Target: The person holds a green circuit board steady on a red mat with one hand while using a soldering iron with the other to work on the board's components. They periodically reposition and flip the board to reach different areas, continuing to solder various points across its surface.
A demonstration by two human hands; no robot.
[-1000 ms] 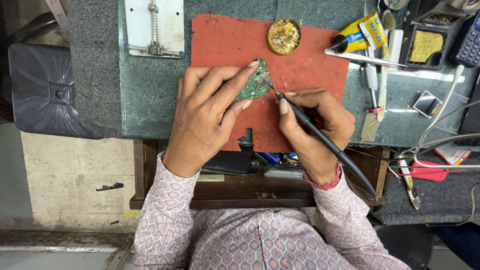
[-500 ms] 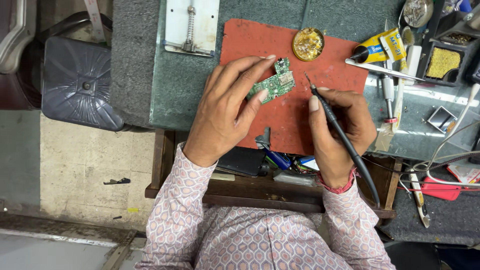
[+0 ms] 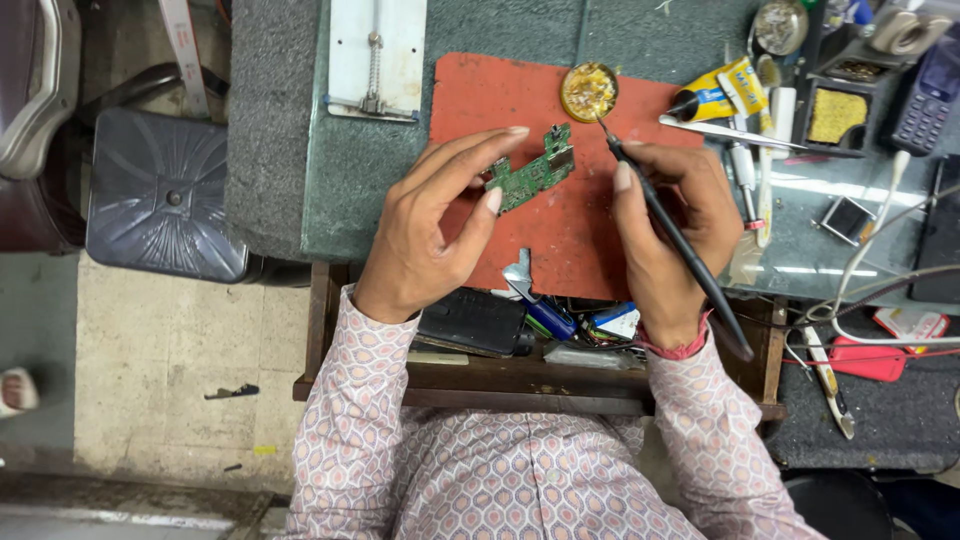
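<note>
My left hand (image 3: 435,225) holds a small green circuit board (image 3: 530,172) by its edge over the red work mat (image 3: 500,95). My right hand (image 3: 670,225) grips a black soldering iron (image 3: 680,245) like a pen. Its tip points up toward a round tin of brass wool (image 3: 588,90) at the mat's top edge, just right of the board and apart from it.
A white metal board holder (image 3: 375,55) lies left of the mat. Right of it are a yellow glue tube (image 3: 715,92), tweezers (image 3: 735,133), a sponge tray (image 3: 835,115), a phone (image 3: 930,85) and cables. An open drawer (image 3: 540,325) with tools sits below. A grey stool (image 3: 165,195) stands at left.
The iron's tip has lifted off the board and moved up and right toward the brass wool tin. The left hand keeps hold of the board.
</note>
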